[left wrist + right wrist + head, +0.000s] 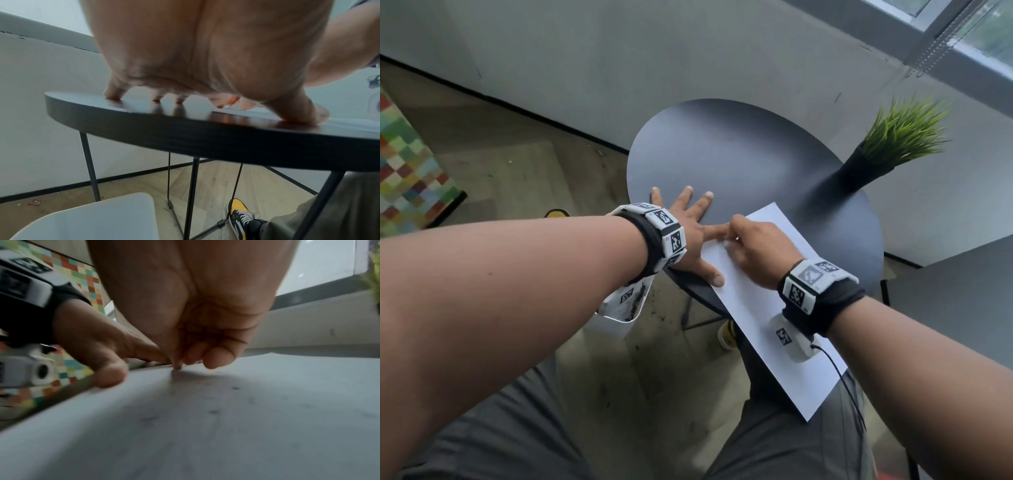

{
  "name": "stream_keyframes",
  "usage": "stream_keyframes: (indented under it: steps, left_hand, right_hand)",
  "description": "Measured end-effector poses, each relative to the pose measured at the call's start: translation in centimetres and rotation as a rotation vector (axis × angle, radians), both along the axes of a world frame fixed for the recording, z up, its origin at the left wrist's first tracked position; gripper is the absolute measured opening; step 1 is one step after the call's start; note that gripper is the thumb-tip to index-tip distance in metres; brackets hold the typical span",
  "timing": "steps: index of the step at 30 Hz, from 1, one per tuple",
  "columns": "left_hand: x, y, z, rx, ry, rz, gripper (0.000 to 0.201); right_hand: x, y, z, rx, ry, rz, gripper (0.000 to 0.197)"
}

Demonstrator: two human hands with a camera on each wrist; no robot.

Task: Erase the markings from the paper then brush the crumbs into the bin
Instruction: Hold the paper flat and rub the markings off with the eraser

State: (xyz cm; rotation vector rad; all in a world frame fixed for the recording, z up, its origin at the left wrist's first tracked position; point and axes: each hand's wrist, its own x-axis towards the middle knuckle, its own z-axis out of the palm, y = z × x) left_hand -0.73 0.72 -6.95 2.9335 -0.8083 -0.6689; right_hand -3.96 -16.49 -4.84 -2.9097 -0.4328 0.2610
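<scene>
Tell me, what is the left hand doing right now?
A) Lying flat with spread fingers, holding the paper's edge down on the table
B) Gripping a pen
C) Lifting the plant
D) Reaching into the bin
A: the left hand lies spread on the round table, its thumb and forefinger on the edge of the paper, while the right hand works with curled fingers beside it.
</scene>
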Motion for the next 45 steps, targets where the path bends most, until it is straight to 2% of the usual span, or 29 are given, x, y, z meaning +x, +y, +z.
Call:
stream_keyframes:
  steps: [2, 3, 4, 7, 8, 10, 12, 13, 14, 17, 18, 22, 24, 30, 35, 37, 39, 41, 43, 45]
  left_hand:
    - [0.0, -0.1, 0.0, 0.000, -0.004, -0.001, 0.111]
    - [0.0, -0.1, 0.1, 0.003, -0.006, -0.002, 0.112]
    - [-0.1, 0.0, 0.1, 0.009, -0.005, -0.003, 0.112]
    - [0.0, -0.2, 0.1, 0.027, -0.013, -0.001, 0.112]
    - [0.0, -0.2, 0.1, 0.034, -0.014, -0.001, 0.112]
    - [0.0, -0.1, 0.1, 0.042, -0.010, -0.007, 0.114]
    - [0.2, -0.1, 0.2, 0.039, -0.006, -0.019, 0.114]
    - [0.2, -0.2, 0.3, 0.038, -0.003, -0.022, 0.114]
    - [0.2, -0.2, 0.4, 0.037, 0.001, -0.022, 0.114]
    - [0.1, -0.1, 0.3, 0.040, 0.000, -0.012, 0.113]
    - [0.0, -0.1, 0.2, 0.036, -0.002, -0.010, 0.113]
    - [0.0, 0.1, 0.1, 0.017, 0.001, -0.006, 0.112]
    - [0.1, 0.1, 0.2, 0.006, 0.001, -0.008, 0.112]
    - [0.9, 0.8, 0.3, 0.009, -0.022, -0.035, 0.102]
    - [1.2, 0.8, 0.4, -0.006, -0.011, -0.025, 0.092]
    - [1.2, 0.7, 0.6, -0.007, -0.011, -0.025, 0.089]
    - [1.2, 0.6, 0.8, 0.002, -0.016, -0.034, 0.089]
    - [1.1, 0.4, 1.3, 0.021, -0.030, -0.052, 0.090]
    - [1.0, 0.2, 1.7, 0.041, -0.037, -0.069, 0.092]
    - [0.9, 0.1, 2.1, 0.055, -0.044, -0.076, 0.093]
  right_hand:
    - [-1.5, 0.7, 0.0, 0.016, 0.075, 0.190, 0.007]
    - [-1.6, 0.3, 0.1, 0.008, 0.119, 0.231, 0.006]
    - [-1.0, -0.4, 0.2, -0.007, 0.133, 0.206, 0.007]
    - [1.0, -2.8, 0.3, -0.068, 0.040, -0.153, 0.011]
    - [0.9, -2.9, -0.1, -0.064, 0.013, -0.183, 0.014]
    - [-0.5, -1.5, -0.5, -0.023, 0.011, -0.019, 0.016]
    - [-2.3, -0.3, -0.4, 0.036, 0.093, 0.193, 0.010]
    - [-2.2, -0.4, -0.2, 0.035, 0.117, 0.226, 0.007]
    - [-1.6, -0.8, 0.0, 0.016, 0.105, 0.200, 0.007]
    - [0.4, -1.7, 0.1, -0.025, 0.027, -0.120, 0.012]
    - [0.2, -1.4, -0.1, -0.017, 0.016, -0.137, 0.014]
    - [-1.9, 0.5, -0.5, 0.078, 0.079, 0.208, 0.008]
    - [-1.3, -0.5, 0.1, 0.044, 0.087, 0.231, 0.006]
    - [-0.6, -2.4, 1.0, 0.058, 0.250, 0.004, 0.015]
    - [0.5, -2.4, 0.1, 0.121, 0.151, -0.253, 0.017]
    - [-0.2, -1.4, -0.2, 0.075, 0.084, -0.231, 0.017]
    - [-1.6, 0.0, -0.4, 0.050, 0.032, -0.040, 0.019]
    - [-2.3, 0.6, -0.2, 0.045, 0.073, 0.107, 0.019]
    - [-1.0, -0.3, 0.1, 0.016, 0.117, 0.042, 0.014]
    - [0.4, -1.5, 0.3, -0.016, 0.092, -0.149, 0.015]
